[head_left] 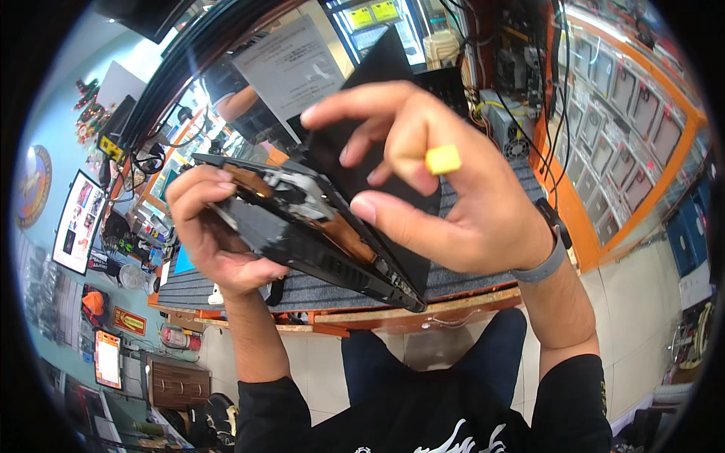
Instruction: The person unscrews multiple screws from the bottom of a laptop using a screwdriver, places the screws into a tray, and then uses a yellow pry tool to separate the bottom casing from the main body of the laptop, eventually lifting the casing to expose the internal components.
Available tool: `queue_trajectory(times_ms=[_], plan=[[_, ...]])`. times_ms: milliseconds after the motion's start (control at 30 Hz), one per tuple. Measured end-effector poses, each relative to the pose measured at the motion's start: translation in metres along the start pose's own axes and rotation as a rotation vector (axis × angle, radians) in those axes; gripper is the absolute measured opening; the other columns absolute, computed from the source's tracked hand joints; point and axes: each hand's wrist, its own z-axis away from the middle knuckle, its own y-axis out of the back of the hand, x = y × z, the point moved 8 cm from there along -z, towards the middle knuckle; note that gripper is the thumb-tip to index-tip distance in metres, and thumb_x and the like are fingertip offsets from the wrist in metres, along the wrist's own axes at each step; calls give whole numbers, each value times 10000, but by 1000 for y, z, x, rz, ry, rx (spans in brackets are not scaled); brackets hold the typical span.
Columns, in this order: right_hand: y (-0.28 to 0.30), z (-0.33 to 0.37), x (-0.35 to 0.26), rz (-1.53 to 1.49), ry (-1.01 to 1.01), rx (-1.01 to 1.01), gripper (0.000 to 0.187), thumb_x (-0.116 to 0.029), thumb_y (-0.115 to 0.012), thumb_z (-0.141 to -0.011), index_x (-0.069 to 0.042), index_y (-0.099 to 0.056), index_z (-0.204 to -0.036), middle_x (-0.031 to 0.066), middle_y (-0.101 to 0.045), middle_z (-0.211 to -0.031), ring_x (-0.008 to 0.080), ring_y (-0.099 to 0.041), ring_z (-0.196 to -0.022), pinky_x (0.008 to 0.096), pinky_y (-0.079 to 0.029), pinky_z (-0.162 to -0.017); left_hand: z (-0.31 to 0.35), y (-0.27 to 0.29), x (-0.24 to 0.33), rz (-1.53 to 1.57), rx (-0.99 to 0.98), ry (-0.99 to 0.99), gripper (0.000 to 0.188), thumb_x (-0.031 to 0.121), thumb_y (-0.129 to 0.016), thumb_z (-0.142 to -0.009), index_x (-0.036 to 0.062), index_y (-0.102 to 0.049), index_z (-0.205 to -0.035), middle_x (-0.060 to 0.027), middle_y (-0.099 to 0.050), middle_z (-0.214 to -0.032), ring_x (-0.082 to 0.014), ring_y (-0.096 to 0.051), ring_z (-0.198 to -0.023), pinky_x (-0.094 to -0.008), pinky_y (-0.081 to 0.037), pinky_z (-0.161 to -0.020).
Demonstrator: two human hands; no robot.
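Note:
A black laptop stands tilted over the workbench, its casing parted along one side. Copper-coloured and grey inner parts show in the gap. My left hand grips the laptop's left end, fingers over the upper edge and thumb beneath. Behind it rises a dark flat panel, which looks like the screen lid. My right hand hovers to the right of the gap, with thumb and index finger spread. A small yellow block-shaped piece is tucked against its curled fingers. Whether it belongs to a longer tool is hidden.
A grey striped mat covers the workbench. At the back right stands a computer power supply below hanging cables. An orange-framed glass display case is at the right. Beyond a printed sheet, another person's arm shows.

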Motion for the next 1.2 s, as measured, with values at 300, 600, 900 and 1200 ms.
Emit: queue_trajectory(times_ms=[300,600,900,1200], plan=[[28,40,15,49,-148,135,335,-8,-678,-892,-145,-372,-882,182,-571,-1269,166,-610,-1024,298,-503,-877,3,12,0,-99,36,-53,1041,837,-818,-566,17,-559,-1152,-124,-525,-1093,-238,-551,-1024,-382,-437,-947],[42,76,29,29,-218,187,333,2,-662,-899,-138,-360,-880,128,-528,-1154,136,-572,-961,266,-479,-836,8,11,22,-180,95,7,957,866,-691,-720,31,-523,-1155,-102,-517,-1109,-223,-540,-1053,-388,-436,-986],[45,93,34,14,-286,193,328,25,-657,-887,-123,-363,-883,113,-476,-1091,120,-486,-883,272,-444,-832,16,22,20,-256,16,-63,603,589,-520,-999,33,-488,-1227,-153,-538,-1157,-244,-541,-1155,-422,-436,-1108],[45,103,38,6,-447,193,340,32,-652,-899,-123,-350,-878,69,-429,-994,97,-387,-823,253,-376,-726,13,29,22,-258,-13,-175,281,241,-545,-1029,24,-507,-1203,-173,-567,-1161,-245,-593,-1126,-431,-486,-1100]])
